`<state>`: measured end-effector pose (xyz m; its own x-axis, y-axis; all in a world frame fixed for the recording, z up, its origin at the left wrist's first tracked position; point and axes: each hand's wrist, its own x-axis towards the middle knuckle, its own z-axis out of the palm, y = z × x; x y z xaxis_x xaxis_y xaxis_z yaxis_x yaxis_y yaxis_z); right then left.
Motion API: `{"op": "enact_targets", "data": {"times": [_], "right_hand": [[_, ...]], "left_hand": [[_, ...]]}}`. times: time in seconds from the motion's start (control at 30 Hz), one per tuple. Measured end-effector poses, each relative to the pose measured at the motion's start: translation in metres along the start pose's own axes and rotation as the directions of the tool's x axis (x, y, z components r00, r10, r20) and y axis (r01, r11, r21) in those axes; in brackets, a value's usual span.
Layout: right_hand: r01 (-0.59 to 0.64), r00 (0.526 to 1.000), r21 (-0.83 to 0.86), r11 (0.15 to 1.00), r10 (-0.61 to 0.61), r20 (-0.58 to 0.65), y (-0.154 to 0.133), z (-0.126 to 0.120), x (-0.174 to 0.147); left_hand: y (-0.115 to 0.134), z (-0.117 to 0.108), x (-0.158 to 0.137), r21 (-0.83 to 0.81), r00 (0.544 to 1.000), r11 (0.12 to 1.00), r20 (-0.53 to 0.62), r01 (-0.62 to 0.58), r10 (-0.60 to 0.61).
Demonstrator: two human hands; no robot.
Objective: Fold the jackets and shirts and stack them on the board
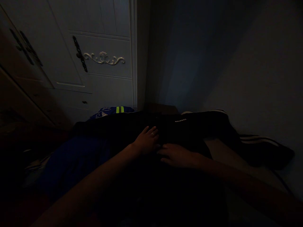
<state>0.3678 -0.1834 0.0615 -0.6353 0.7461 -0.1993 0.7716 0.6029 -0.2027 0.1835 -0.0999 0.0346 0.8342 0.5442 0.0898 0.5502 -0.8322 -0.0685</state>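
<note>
A black jacket [189, 128] with small pale lettering on the chest lies spread out in front of me. White stripes run along its sleeve [258, 140], which reaches out to the right. My left hand [146, 141], a ring on one finger, rests on the middle of the jacket with its fingers stretched out. Just beside it, my right hand [177, 155] lies on the dark cloth, fingers pointing left and slightly apart. Nothing shows in either hand. Deep shadow hides the cloth under my palms and the jacket's lower part.
Blue cloth [75, 157] lies at the left, and a blue item with a yellow-green band [120, 109] sits behind the jacket. A white wardrobe [109, 85] with dark handles stands at the back left. A pale wall [265, 78] rises on the right. The room is very dim.
</note>
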Motion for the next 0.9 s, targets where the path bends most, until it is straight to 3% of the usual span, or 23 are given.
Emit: {"op": "enact_targets", "data": {"times": [0.07,0.17,0.27,0.37,0.47,0.53,0.57,0.6,0.67,0.77,0.9], "right_hand": [[0.057,0.998,-0.049,0.997,-0.055,0.035,-0.016,0.006,-0.011],[0.078,0.996,-0.167,0.983,-0.071,0.048,-0.026,0.011,-0.016],[0.094,0.995,-0.265,0.96,-0.084,0.047,-0.023,0.011,-0.015],[0.076,0.997,-0.208,0.975,-0.068,0.043,-0.015,0.002,-0.02],[0.069,0.975,-0.017,0.997,-0.071,-0.208,-0.01,-0.012,-0.03],[0.125,0.906,0.087,0.988,-0.078,-0.416,-0.011,-0.017,-0.033],[0.165,0.883,0.126,0.978,-0.09,-0.461,-0.012,-0.016,-0.033],[0.209,0.883,0.161,0.965,-0.115,-0.455,-0.013,-0.013,-0.032],[0.273,0.924,0.212,0.938,-0.195,-0.329,-0.017,-0.001,-0.027],[0.262,0.962,0.249,0.933,-0.232,-0.142,-0.026,0.015,-0.023],[0.226,0.972,0.294,0.929,-0.233,-0.011,-0.043,0.018,-0.029]], "left_hand": [[0.015,0.007,-0.011,0.017,0.999,1.0,0.034,-0.025,0.025],[0.029,0.018,-0.029,0.026,0.999,0.999,0.026,0.032,-0.032],[0.039,0.022,-0.047,0.015,0.998,0.998,0.015,0.057,-0.057],[0.043,0.021,-0.06,-0.024,0.999,0.999,0.011,0.042,-0.042],[0.043,0.018,-0.063,-0.068,1.0,0.998,0.023,0.019,-0.018],[0.043,0.017,-0.06,-0.077,0.998,0.997,0.054,-0.02,0.024],[0.043,0.016,-0.058,-0.078,0.996,0.996,0.074,-0.047,0.053],[0.043,0.016,-0.057,-0.08,0.992,0.994,0.093,-0.074,0.081],[0.041,0.014,-0.054,-0.101,0.985,0.989,0.124,-0.11,0.122],[0.035,0.011,-0.051,-0.238,0.982,0.965,0.12,-0.115,0.146],[0.022,0.005,-0.041,-0.491,0.998,0.87,0.068,0.039,-0.006]]}}
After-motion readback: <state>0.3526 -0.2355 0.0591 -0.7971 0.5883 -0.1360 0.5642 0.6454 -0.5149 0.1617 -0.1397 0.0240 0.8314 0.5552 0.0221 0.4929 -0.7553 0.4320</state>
